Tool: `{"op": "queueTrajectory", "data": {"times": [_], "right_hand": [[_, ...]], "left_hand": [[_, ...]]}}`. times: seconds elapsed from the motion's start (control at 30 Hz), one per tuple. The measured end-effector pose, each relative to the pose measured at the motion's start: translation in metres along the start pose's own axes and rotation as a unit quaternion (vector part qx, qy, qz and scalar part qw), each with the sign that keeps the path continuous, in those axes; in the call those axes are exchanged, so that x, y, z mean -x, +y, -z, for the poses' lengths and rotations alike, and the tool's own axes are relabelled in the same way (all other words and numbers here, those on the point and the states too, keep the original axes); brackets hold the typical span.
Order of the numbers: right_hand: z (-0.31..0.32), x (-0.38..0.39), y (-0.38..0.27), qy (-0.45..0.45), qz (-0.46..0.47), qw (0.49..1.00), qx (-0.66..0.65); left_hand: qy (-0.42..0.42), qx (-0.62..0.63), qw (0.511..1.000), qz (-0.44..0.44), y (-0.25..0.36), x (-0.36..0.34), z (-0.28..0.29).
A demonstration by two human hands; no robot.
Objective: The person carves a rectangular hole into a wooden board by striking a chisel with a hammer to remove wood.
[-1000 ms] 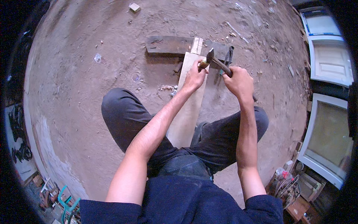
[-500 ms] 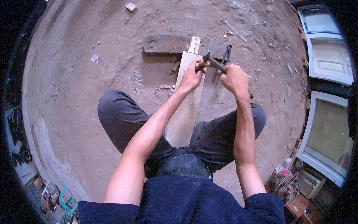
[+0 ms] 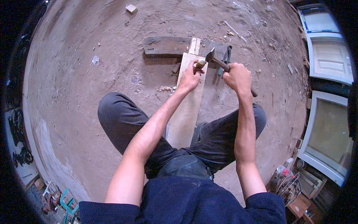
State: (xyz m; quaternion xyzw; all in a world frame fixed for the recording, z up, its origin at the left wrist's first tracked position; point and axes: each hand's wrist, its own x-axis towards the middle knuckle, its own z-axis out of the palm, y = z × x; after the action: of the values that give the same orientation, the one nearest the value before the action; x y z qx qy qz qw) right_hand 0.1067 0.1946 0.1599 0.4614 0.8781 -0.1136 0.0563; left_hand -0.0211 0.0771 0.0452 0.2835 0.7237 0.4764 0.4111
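the left hand grips a yellowish tool handle above the far part of the pale board, whose long axis runs near to far; the right hand, off the board's right edge, is wrapped round a hammer, its head just right of that handle.

- Plank: pale cream
- Weathered board: dark grey-brown
- Hammer head: dark grey; hammer handle: brown
- Tool handle: yellowish, whitish-tipped
- Shirt: navy
- Trousers: charcoal
- Frame at the ground's right edge: white
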Motion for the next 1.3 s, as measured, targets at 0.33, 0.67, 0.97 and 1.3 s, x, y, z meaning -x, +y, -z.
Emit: {"op": "queueTrajectory", "data": {"times": [0.33, 0.67, 0.97, 1.3], "right_hand": [[-0.005, 0.001, 0.001, -0.017, 0.008, 1.0, -0.023], [0.009, 0.009, -0.001, 0.14, 0.042, 0.971, -0.19], [0.003, 0.007, 0.0, 0.153, 0.047, 0.986, -0.038], [-0.01, 0.003, 0.004, 0.009, 0.018, 1.0, 0.023]], "left_hand": [[0.004, -0.003, 0.999, -0.032, -0.002, -0.003, -0.012], [-0.003, -0.011, 1.0, -0.016, 0.005, -0.001, -0.011], [0.006, 0.009, 1.0, -0.024, 0.004, 0.001, -0.009], [-0.009, -0.016, 1.0, -0.003, 0.009, 0.003, -0.008]]}}
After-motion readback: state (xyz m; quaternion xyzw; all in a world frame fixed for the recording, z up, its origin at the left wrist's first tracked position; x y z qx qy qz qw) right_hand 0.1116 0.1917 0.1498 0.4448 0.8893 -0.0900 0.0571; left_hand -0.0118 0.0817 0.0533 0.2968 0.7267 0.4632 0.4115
